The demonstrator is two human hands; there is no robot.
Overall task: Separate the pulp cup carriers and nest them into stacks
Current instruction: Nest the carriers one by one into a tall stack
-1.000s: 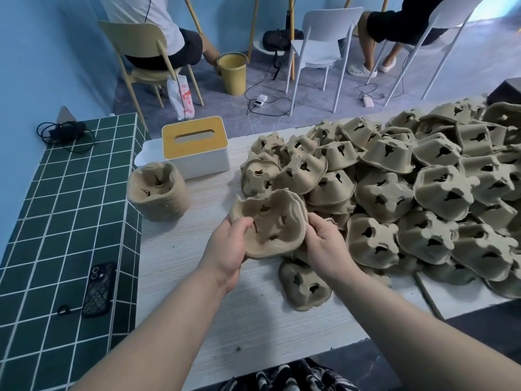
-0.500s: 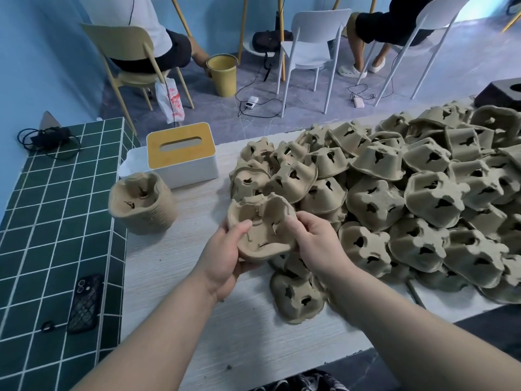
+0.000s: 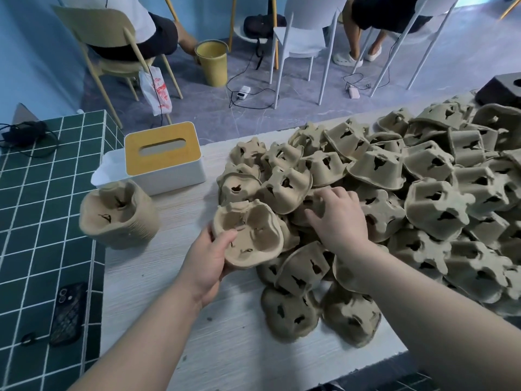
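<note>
My left hand [image 3: 207,259] grips a brown pulp cup carrier [image 3: 251,232] by its near-left rim, cups facing up, just above the table. My right hand [image 3: 339,218] lies on top of the big loose pile of carriers [image 3: 394,193], fingers spread over an upside-down carrier; whether it holds one I cannot tell. A tall nested stack of carriers [image 3: 118,214] stands at the left, cups up, near the table's left edge.
A white tissue box with a yellow lid [image 3: 163,158] stands behind the stack. A dark phone [image 3: 69,311] lies on the green tiled counter [image 3: 36,210]. Chairs, seated people, a yellow bin [image 3: 211,62] and cables are on the floor beyond the white wooden table [image 3: 225,348].
My right hand let go of the held carrier and moved right onto the pile. The left hand alone keeps the carrier, lowered slightly and turned cups-up.
</note>
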